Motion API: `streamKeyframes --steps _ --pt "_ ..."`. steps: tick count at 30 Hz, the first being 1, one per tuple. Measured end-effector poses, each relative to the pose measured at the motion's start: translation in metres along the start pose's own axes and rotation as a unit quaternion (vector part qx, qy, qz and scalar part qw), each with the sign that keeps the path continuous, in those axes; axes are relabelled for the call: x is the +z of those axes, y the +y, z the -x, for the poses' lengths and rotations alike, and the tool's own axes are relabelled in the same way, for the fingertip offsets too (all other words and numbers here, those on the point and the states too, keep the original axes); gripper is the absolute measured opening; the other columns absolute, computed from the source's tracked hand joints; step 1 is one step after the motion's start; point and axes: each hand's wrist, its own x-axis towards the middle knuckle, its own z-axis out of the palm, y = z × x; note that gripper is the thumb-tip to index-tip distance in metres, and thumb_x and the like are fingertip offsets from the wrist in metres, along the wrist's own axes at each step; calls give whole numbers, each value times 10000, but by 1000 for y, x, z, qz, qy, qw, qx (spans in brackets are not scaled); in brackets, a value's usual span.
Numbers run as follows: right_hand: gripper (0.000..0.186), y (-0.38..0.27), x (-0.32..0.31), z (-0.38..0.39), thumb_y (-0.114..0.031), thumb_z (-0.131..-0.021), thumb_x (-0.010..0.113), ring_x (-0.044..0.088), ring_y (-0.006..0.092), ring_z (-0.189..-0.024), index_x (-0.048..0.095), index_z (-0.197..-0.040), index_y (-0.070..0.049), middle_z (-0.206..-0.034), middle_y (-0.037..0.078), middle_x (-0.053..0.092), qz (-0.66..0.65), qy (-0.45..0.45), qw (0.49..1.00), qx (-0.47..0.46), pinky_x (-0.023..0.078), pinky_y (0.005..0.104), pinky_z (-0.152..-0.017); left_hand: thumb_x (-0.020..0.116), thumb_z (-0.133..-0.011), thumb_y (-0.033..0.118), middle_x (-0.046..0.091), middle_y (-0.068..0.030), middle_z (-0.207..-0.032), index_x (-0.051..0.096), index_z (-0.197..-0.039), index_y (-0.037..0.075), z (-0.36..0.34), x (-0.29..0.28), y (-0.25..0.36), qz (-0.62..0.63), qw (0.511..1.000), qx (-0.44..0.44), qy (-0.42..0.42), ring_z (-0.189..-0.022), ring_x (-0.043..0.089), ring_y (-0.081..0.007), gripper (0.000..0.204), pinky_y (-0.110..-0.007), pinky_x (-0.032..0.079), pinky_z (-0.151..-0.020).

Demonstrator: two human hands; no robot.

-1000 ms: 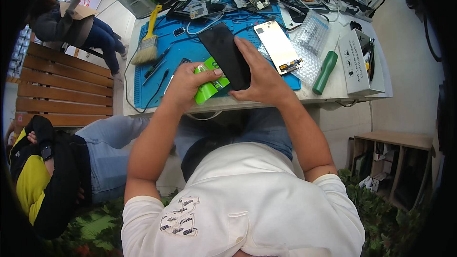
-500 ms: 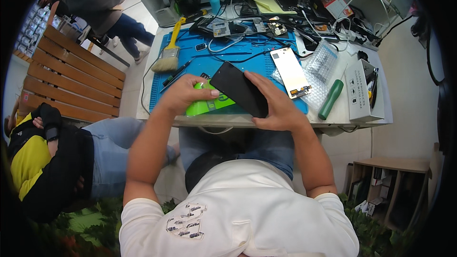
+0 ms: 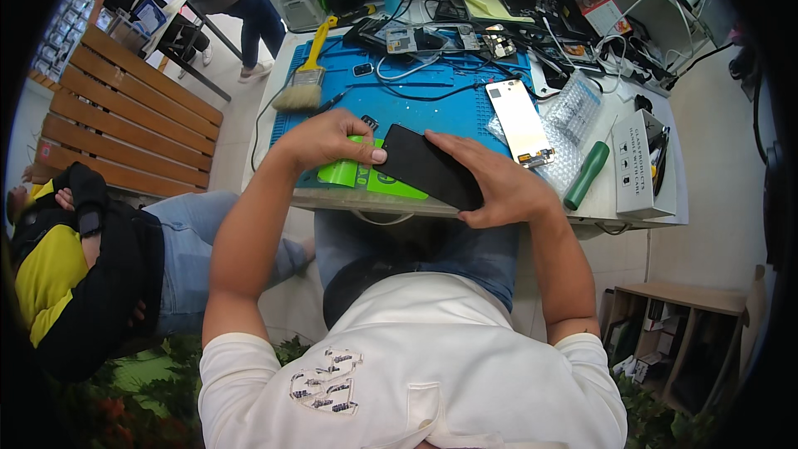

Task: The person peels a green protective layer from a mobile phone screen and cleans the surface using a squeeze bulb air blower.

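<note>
Both hands close on one black phone (image 3: 428, 173), held flat and slanted just over the near edge of the bench (image 3: 465, 209). Right hand (image 3: 499, 187) cups its near end, fingers curled along the long side and thumb laid over the dark face. Left hand (image 3: 328, 140) pinches the far corner, thumb tip pressed on it and fingers folded down onto a green sheet (image 3: 353, 173) lying under the phone on the blue mat (image 3: 432, 112).

Against a second ago, the phone has dropped from a tilted, lifted hold to nearly level and close to the mat, and the left hand has slid from the green sheet's edge up to the phone's corner. By my reading the work has gone from inspecting the phone to steadying it over the sheet.

Outward: a pale screen panel (image 3: 519, 120) lies on the mat just right of the hands, beside a bubble-wrap piece (image 3: 573, 116), with a green-handled tool (image 3: 586, 175) near the right wrist and a white box (image 3: 638, 162) beyond it. A yellow brush (image 3: 306, 75) rests at the mat's left edge. Cables and small parts crowd the far side. Another person in a yellow and black top (image 3: 50, 274) sits well apart on the left.
</note>
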Motion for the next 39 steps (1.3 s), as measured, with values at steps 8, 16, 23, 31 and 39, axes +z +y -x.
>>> streamKeyframes --steps 8,16,23,31,39 --pt "969 -9 27 -16 -215 -700 882 685 460 -1127 527 -1567 33 -1263 250 661 82 103 985 116 563 502 -981 907 -953 407 702 22 -778 830 -908 33 -4 8 -8 93 995 -20 20 -711 581 -64 385 -278 434 -673" --pt "895 -7 38 -14 -274 -688 868 700 457 -1071 593 -1477 48 -1205 239 677 124 150 974 113 582 503 -926 862 -987 269 735 17 -841 827 -971 14 2 37 -27 182 973 36 138 -759 621 -47 259 -255 476 -712" --pt "891 -4 45 -10 -242 -677 863 702 456 -1026 597 -1483 32 -1178 227 679 119 184 972 80 584 502 -889 837 -997 214 733 17 -853 824 -969 -7 5 43 -27 207 965 57 148 -780 622 -55 223 -253 473 -728" --pt "928 -3 42 -5 -240 -671 891 709 441 -1051 569 -1499 27 -1208 210 663 135 164 975 72 597 492 -884 852 -983 207 738 8 -833 837 -963 5 -1 39 -16 154 978 67 126 -763 643 -57 204 -249 488 -722" --pt "933 -4 42 -5 -247 -667 909 713 440 -1047 575 -1494 27 -1226 213 662 133 149 977 73 596 496 -889 859 -969 286 713 3 -787 828 -933 -18 -9 23 -7 60 994 48 76 -764 599 -76 307 -279 453 -709"
